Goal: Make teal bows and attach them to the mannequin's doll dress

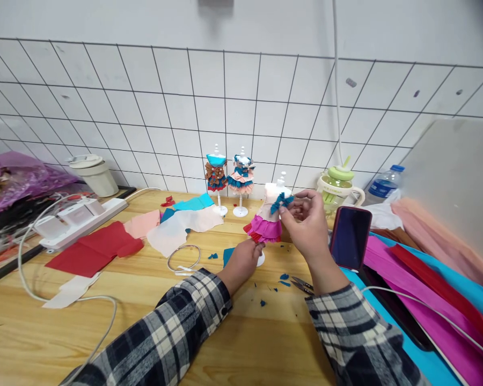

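A miniature dress form [272, 194] stands before me in a pale pink bodice and a ruffled magenta skirt [265, 228] with some red at its hem. My left hand [245, 260] is closed around the stand's lower part, under the skirt; its white base partly shows beside my fingers. My right hand [308, 222] pinches a teal bow [282, 203] between thumb and fingers, at the bodice's right side. Whether the bow is fixed to the bodice I cannot tell. Small scissors [302, 285] lie by my right wrist, near teal scraps [284, 277].
Two dressed miniature forms [216, 174] [241, 179] stand by the tiled wall. Red paper [94, 249], a power strip [84, 222] and a wire loop [184, 258] lie leftward. A phone [350, 238], green-lidded jug [338, 187], water bottle [385, 185] and coloured sheets [418, 300] are rightward.
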Demonstrator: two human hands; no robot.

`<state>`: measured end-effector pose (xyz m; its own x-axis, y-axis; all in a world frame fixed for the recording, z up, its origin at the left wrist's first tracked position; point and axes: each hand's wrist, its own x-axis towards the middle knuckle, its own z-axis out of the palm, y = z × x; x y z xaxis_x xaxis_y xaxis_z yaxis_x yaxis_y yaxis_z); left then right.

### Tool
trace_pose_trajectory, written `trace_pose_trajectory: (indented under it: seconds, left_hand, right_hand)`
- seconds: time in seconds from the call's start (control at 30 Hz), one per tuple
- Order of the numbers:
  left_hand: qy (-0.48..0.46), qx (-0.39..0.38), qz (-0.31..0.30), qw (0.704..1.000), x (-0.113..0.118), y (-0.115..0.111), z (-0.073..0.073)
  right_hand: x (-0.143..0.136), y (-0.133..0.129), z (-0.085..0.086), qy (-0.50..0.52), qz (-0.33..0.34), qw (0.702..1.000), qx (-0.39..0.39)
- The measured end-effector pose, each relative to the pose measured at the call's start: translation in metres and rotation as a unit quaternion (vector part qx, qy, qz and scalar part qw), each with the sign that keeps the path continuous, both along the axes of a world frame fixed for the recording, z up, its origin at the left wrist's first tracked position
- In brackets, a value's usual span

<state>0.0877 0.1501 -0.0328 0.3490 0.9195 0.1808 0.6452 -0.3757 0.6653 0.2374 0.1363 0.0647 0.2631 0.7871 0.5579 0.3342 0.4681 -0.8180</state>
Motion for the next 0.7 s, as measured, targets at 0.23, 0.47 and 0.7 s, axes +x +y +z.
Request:
trace_pose_trajectory:
  seconds: [0.23, 0.47, 0.7]
  left_hand:
    - [0.002, 0.008, 0.028, 1.0, -0.008, 0.01, -0.007]
    - [0.029, 0.047, 0.036, 0.998, -0.015, 0.016, -0.009]
    - [0.057, 0.103, 0.072, 0.99, -0.019, 0.01, -0.003]
  right_hand:
    - [0.002, -0.003, 0.003, -0.015, 0.002, 1.0, 0.011]
    - [-0.015, -0.039, -0.023, -0.056, -0.046, 0.997, -0.032]
    - [-0.032, -0.091, -0.085, -0.235, -0.001, 0.967, -0.096]
